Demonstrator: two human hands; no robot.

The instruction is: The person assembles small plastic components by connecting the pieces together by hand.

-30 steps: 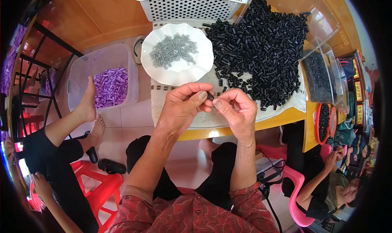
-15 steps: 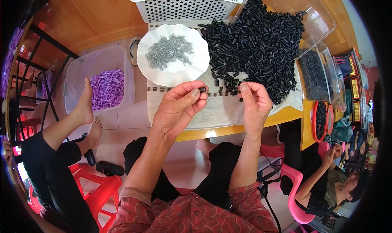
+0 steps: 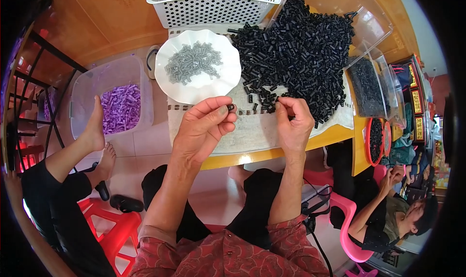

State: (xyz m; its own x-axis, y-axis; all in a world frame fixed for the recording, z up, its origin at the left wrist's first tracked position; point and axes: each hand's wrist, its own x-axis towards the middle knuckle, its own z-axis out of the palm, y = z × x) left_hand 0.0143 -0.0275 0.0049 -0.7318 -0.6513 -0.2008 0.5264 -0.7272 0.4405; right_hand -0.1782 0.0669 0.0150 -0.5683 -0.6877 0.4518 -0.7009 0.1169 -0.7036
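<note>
Between the thumb and fingers of my left hand (image 3: pixel 201 126) is a small black tube (image 3: pixel 231 107), its end facing up. My right hand (image 3: pixel 295 124) is closed in a pinch at the near edge of a large pile of black tubes (image 3: pixel 301 54); what its fingertips hold, if anything, is hidden. Several loose black pieces lie right by those fingertips. Beyond my left hand, a white plate (image 3: pixel 221 83) with a wavy rim carries a heap of small clear pieces (image 3: pixel 194 62). Plate and pile rest on a pale cloth (image 3: pixel 228 140).
A white perforated basket (image 3: pixel 218 12) of black pieces stands at the back. Clear boxes (image 3: pixel 371 88) and a red-rimmed basket (image 3: pixel 374 141) are on the right. A tub (image 3: pixel 80 100) of purple pieces sits on the floor at left. People sit on both sides.
The whole view has shifted slightly. My right thumb has moved left against the fingers, near the loose pieces. The black tube in my left hand has turned a little.
</note>
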